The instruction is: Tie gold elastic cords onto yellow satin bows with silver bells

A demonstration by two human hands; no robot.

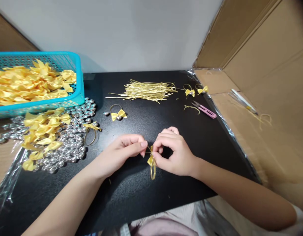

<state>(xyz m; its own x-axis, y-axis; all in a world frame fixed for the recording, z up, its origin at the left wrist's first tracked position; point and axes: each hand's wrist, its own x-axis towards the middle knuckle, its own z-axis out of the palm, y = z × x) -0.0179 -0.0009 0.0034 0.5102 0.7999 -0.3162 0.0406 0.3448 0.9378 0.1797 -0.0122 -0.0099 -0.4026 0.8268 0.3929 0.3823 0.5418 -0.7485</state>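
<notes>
Two hands meet low over the black surface [131, 200]. The left hand [127, 147] pinches a yellow bow [150, 160] with thumb and forefinger. The right hand [176, 154] is closed on its other side, with the gold loop [152, 172] dangling below. Tight pinches near the knot should steady it. Both forearms angle inward.

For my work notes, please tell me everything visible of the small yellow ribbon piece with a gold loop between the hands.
The small yellow ribbon piece looks like satin and is joined to a thin shiny gold loop that extends below it, over the black table top. The left hand and the right hand pinch its top from both sides. The hands hide its upper part, so its full shape cannot be told.
</notes>
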